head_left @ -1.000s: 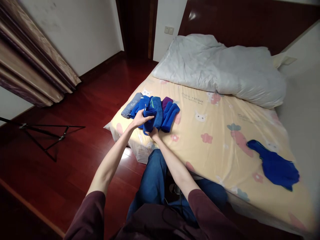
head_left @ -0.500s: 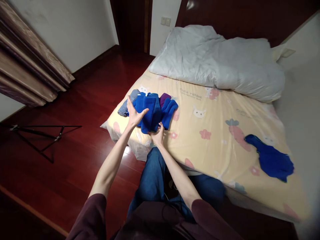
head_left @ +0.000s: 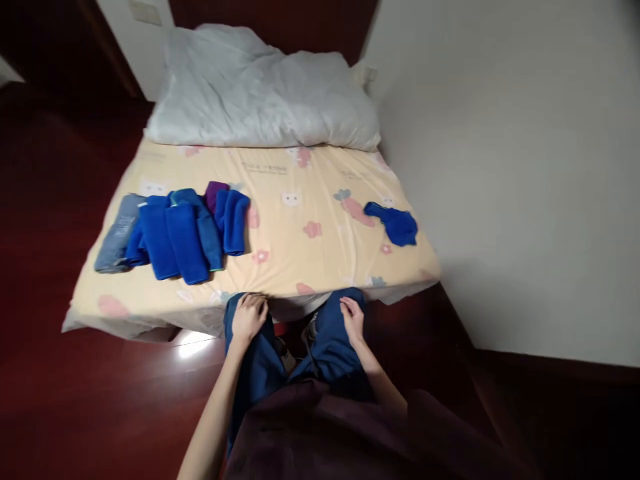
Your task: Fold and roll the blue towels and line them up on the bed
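My left hand (head_left: pixel 249 315) rests on my left knee in blue jeans, fingers curled loosely, holding nothing. My right hand (head_left: pixel 353 317) lies on my right knee, fingers bent down over the denim, also with nothing in it. On the bed (head_left: pixel 310 267) in front of me lies a row of folded blue towels (head_left: pixel 175 239), with a grey one (head_left: pixel 116 235) at the left end and a purple one (head_left: pixel 216 192) behind. A crumpled blue cloth (head_left: pixel 395 223) lies alone near the bed's right edge.
A rumpled white duvet (head_left: pixel 260 93) covers the head of the bed. A white wall (head_left: pixel 500 173) runs along the bed's right side. Dark red wooden floor (head_left: pixel 75 393) spreads to the left.
Both hands have left the folded blue towel on the pile and dropped to my knees. The view has swung to the right, putting the towels at the left.
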Demonstrator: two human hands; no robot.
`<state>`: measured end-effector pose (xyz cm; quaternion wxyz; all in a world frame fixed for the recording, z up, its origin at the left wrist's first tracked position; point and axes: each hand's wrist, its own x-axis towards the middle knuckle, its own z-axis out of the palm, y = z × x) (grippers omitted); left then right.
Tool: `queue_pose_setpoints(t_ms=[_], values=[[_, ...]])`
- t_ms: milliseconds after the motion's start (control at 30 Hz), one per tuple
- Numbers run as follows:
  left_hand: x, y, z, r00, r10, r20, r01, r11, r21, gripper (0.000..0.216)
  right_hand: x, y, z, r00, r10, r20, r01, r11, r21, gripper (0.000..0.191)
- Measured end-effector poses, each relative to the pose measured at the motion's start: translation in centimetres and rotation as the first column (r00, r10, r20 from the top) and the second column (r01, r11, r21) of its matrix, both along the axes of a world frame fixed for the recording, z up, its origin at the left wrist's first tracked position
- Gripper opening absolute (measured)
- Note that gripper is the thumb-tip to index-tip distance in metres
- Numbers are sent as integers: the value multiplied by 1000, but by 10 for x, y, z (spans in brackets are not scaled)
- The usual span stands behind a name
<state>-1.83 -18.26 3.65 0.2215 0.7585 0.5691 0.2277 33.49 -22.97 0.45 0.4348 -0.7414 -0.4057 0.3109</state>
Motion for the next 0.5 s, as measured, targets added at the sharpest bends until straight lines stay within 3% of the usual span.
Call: queue_pose_setpoints(t_ms=[133,233,433,500], values=[[-8,12,5,992,120,-45,-120,993,8,38,88,12,7,969,-234,82,235,972,-9,49],[-10,19,9,984,151,-90,-151,989,12,39,134,34,11,957,-261,131,262,965,4,50],[1,24,18,958,172,-229,-173,985,16,36,200,102,16,940,-341,15,340,940,34,62],[4,26,22,947,174,-271,-179,984,6,34,219,127,17,942,-327,78,324,945,50,66]])
